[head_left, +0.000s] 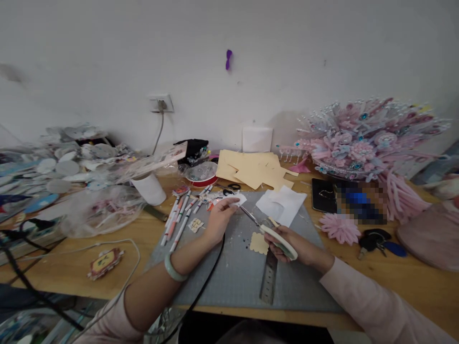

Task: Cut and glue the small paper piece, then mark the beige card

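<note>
My left hand [218, 223] pinches a small piece of white paper [240, 199] above the grey cutting mat [229, 282]. In my right hand [294, 242] is a pair of scissors [278, 240] with pale handles, its metal blades pointing at the paper. Under the scissors lie a scalloped cream card [258, 243] and a metal ruler [267, 282]. Just behind the blades rests a larger white sheet [283, 203] with a piece cut away. Several striped pens [179, 220] lie left of my left hand, beside a small patterned card [195, 225].
Cream card sheets [251, 169] and a ribbon spool [201, 173] sit at the back. A pink beaded headdress [358, 138], a phone [323, 195] and keys [375, 240] stand or lie on the right. A black cable [206, 284] crosses the mat; a white cup [148, 188] tilts at left.
</note>
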Available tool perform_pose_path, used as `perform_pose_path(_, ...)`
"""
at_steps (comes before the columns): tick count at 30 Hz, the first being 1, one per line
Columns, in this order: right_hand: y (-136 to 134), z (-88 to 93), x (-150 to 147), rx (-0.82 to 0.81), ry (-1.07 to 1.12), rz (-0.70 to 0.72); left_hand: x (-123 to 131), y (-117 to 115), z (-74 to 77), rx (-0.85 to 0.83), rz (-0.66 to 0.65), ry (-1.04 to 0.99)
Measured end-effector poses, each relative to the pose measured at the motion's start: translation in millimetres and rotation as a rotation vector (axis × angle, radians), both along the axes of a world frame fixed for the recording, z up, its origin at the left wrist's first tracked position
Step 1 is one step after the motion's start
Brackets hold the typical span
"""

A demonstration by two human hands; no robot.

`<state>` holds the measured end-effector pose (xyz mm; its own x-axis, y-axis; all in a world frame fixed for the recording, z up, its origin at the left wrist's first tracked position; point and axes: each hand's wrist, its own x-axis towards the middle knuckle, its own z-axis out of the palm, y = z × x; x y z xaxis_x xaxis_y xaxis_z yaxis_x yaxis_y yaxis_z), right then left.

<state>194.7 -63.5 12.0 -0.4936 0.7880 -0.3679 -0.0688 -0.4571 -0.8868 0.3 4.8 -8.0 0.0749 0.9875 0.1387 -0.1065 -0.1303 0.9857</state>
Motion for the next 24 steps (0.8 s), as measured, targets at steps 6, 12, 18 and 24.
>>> perform_pose_path(6,2.1,-8.1,3.2,0.005,0.011,-0.002,1.3,-2.3,3.8,-0.009,-0.010,-0.008)
perform_pose_path(12,1.1,-2.6,6.6,-0.021,0.052,-0.020,0.4,-2.2,4.1,0.001,0.006,-0.007)
perform_pose_path(18,2.1,-4.2,3.3,0.000,0.068,-0.046,0.0,-3.2,5.2,0.002,-0.008,-0.017)
perform_pose_path(24,3.6,-9.0,3.2,-0.003,0.047,-0.026,0.7,-3.5,5.7,-0.014,0.001,-0.055)
